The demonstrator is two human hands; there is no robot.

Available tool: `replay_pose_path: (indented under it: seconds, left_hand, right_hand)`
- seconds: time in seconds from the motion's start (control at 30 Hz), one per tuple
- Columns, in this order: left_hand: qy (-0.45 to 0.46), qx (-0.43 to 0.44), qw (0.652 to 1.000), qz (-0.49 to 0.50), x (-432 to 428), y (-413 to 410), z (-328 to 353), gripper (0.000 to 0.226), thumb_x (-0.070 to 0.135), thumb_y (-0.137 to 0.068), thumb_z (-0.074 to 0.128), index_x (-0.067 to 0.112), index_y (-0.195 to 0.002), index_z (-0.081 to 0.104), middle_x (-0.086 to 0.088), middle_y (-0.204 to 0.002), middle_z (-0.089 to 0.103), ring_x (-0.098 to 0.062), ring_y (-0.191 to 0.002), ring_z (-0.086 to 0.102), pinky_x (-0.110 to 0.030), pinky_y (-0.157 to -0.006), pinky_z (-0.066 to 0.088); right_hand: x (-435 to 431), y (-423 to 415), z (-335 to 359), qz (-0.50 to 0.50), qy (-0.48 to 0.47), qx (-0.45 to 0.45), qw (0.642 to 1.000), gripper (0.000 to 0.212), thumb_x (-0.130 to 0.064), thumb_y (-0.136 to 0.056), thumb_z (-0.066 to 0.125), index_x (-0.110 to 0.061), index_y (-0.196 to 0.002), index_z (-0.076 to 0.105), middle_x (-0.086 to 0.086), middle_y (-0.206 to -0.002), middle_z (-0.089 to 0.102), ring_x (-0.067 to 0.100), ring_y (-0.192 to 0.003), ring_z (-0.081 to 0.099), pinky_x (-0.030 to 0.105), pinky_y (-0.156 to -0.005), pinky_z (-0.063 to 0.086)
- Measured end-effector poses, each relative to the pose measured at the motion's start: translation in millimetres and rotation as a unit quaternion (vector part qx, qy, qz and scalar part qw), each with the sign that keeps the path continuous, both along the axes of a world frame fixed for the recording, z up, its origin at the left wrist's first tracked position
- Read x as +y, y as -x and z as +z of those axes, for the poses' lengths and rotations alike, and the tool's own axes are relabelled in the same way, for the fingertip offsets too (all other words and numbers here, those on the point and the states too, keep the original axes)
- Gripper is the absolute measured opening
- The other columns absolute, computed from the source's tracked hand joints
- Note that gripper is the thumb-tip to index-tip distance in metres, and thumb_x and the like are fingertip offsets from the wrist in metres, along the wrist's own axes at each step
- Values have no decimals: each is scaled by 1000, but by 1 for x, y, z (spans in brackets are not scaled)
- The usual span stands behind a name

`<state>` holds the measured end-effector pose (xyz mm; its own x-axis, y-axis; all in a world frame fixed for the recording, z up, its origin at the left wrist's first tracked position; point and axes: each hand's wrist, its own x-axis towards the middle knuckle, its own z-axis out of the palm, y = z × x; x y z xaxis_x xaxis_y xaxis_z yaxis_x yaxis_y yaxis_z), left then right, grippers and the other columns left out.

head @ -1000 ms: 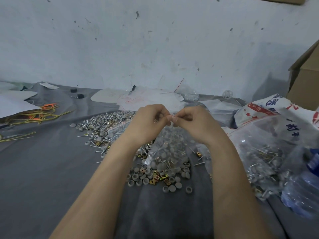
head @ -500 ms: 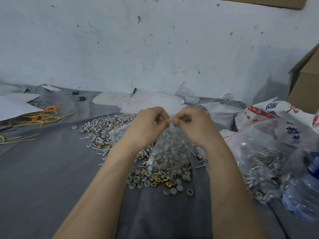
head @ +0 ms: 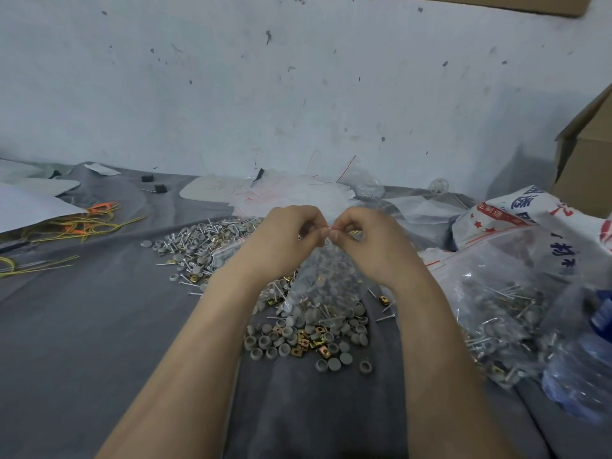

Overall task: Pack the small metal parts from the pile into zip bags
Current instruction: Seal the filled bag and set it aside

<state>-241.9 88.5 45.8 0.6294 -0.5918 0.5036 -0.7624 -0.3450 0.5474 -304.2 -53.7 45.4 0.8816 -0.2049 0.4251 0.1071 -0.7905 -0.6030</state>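
The small clear plastic zip bag (head: 326, 276) with the red seal line is held up between the two hands, its top edge pinched from both sides. The left hand (head: 284, 238) and the right hand (head: 367, 240) are each curled tight, fingertips almost met at the red strip. The bag hangs just under the knuckles, loaded with parts, and beneath it the loose pile (head: 298, 339) of grey round caps, brass square nuts and thin steel nails is spread on the grey cloth (head: 99, 326). Whether the seal is fully pressed cannot be told. If a stretch of the strip is missed, parts could be spilled back onto the pile once the bag is tipped — and a nail point could be driven through the thin film by the load.
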Motion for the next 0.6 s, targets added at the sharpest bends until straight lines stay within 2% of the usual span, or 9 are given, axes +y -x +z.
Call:
replay_pose_path:
  seconds: [0.17,0.23,0.3,0.37,0.47,0.57,0.6]
  left_hand:
    - [10,-17,1000,9,5,-3,0,12,16,-92,60,12,-83,65,1,-77,69,-15,-77,63,-32,-78,50]
    - [9,-13,1000,21,9,-7,0,12,17,-93,59,13,-83,65,4,-76,69,-14,-77,64,-34,-80,51]
    - [-1,-19,999,31,9,-10,0,13,18,-93,58,14,-83,64,6,-76,69,-12,-77,63,-34,-79,51]
    - [11,-19,998,54,9,-12,2,15,18,-94,57,18,-79,61,6,-75,68,-12,-75,63,-33,-75,52]
    - [43,-27,995,88,-2,-10,11,16,18,-93,54,21,-77,55,1,-77,68,-19,-78,65,-34,-71,52]
    - [2,-46,996,70,-44,7,16,11,17,-91,51,12,-86,60,-5,-81,68,-26,-81,64,-42,-76,52]
    - [-2,-54,996,65,-61,15,17,12,17,-91,51,10,-88,60,-7,-82,67,-28,-82,63,-42,-77,51]
  right_hand:
    - [-8,3,-3,-40,-7,13,999,9,-28,-90,62,-30,-82,58,-15,-86,61,14,-102,59,43,-100,40]
    - [-20,7,-9,-64,-31,18,997,7,-24,-91,61,-27,-85,57,-16,-85,58,13,-100,60,34,-96,41]
    - [-34,11,-19,-95,-60,17,993,3,-21,-92,60,-20,-89,60,-6,-91,63,15,-97,60,27,-87,42]
    - [-50,16,-33,-161,-87,16,983,11,-18,-93,57,-10,-94,64,4,-96,67,20,-94,60,30,-85,45]
    - [-60,28,-51,-253,-197,-61,945,15,-18,-95,54,-6,-95,63,10,-95,67,25,-93,62,31,-81,45]
    - [-40,28,-58,-229,-299,-165,912,10,-18,-95,55,-19,-85,56,7,-86,66,25,-85,64,33,-79,51]
    - [-30,26,-59,-210,-313,-206,903,10,-19,-95,55,-23,-86,54,3,-86,66,19,-83,64,27,-76,51]
